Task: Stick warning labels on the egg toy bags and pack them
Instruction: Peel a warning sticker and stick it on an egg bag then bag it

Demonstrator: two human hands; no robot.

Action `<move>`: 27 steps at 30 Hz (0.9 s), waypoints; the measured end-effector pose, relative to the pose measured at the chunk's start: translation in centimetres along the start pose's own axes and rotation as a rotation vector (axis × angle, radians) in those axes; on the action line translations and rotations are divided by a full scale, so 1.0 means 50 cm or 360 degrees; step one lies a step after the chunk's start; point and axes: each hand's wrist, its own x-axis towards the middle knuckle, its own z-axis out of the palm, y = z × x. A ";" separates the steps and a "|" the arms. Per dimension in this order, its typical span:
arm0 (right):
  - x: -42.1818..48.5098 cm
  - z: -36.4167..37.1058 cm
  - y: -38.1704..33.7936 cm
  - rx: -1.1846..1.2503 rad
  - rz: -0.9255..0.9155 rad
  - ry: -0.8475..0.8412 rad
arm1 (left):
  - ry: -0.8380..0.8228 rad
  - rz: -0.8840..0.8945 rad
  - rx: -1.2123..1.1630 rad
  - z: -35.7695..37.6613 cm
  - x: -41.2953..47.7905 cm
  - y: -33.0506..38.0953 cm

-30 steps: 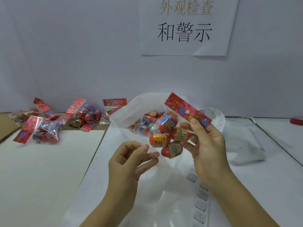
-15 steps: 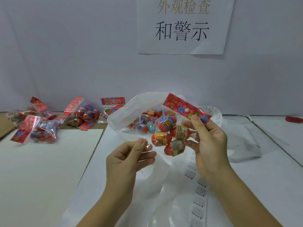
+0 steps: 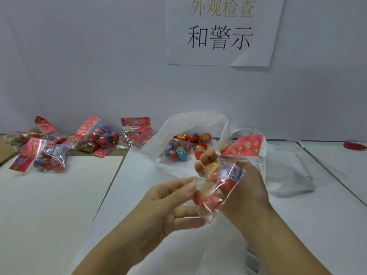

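My right hand (image 3: 251, 188) grips a clear egg toy bag (image 3: 222, 175) from behind, in front of me. The bag holds red and orange eggs, and its red flowered header card (image 3: 245, 148) points up and to the right. My left hand (image 3: 164, 201) pinches a small white warning label (image 3: 199, 180) between thumb and forefinger, right at the bag's left side. The picture is blurred there, so I cannot tell whether the label touches the film. A strip of warning labels (image 3: 252, 259) runs down by my right wrist.
An open white plastic packing bag (image 3: 198, 121) stands behind my hands with egg toy bags (image 3: 177, 152) inside. Several more egg toy bags (image 3: 49, 157) lie at the back left. A label roll (image 3: 261, 165) sits behind my right hand, and a red object (image 3: 355, 145) lies far right.
My right hand has turned the egg toy bag over and lowered it toward me. My left hand has come up to the bag's left side with its pinch held.
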 end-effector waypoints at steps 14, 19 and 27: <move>0.002 0.017 0.008 -0.0786 -0.0351 0.0132 | 0.0693 0.0455 0.0117 -0.004 0.005 0.007; 0.005 0.007 0.005 -0.0759 -0.0463 0.0308 | 0.0510 0.0356 0.0247 0.002 0.000 0.001; 0.009 0.000 -0.025 -0.0659 -0.0600 0.0406 | 0.0529 0.0351 0.0347 0.006 0.004 -0.011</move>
